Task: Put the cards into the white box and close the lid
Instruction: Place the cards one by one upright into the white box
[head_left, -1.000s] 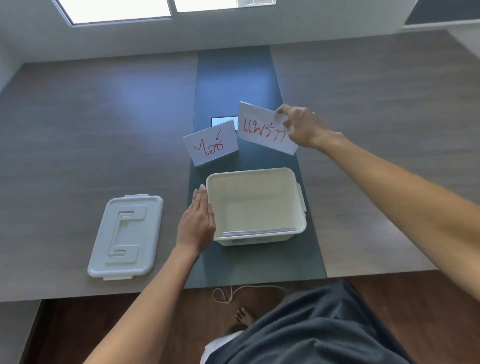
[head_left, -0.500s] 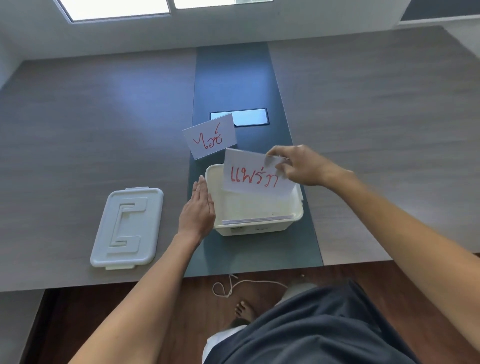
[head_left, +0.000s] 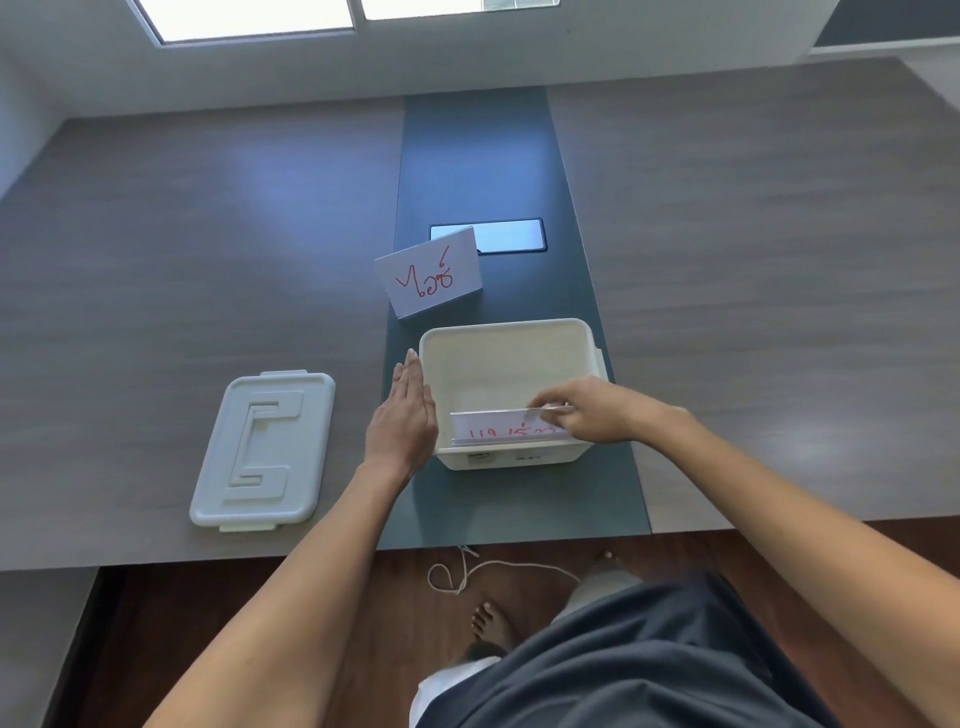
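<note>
Right hand (head_left: 597, 413) pinches a white paper card with red writing (head_left: 506, 428), standing it upright against the near wall inside the open white plastic box (head_left: 506, 338). Left hand (head_left: 402, 421) flat and released, against the box's left side. Second red-lettered white card (head_left: 428, 273) lies on the bench (head_left: 208, 260) behind the box; white ribbed lid (head_left: 265, 449) left, apart.

box (head_left: 509, 353): white | cards (head_left: 430, 273): white, red writing | lid (head_left: 265, 449): white | table strip (head_left: 478, 156): dark blue-grey
</note>
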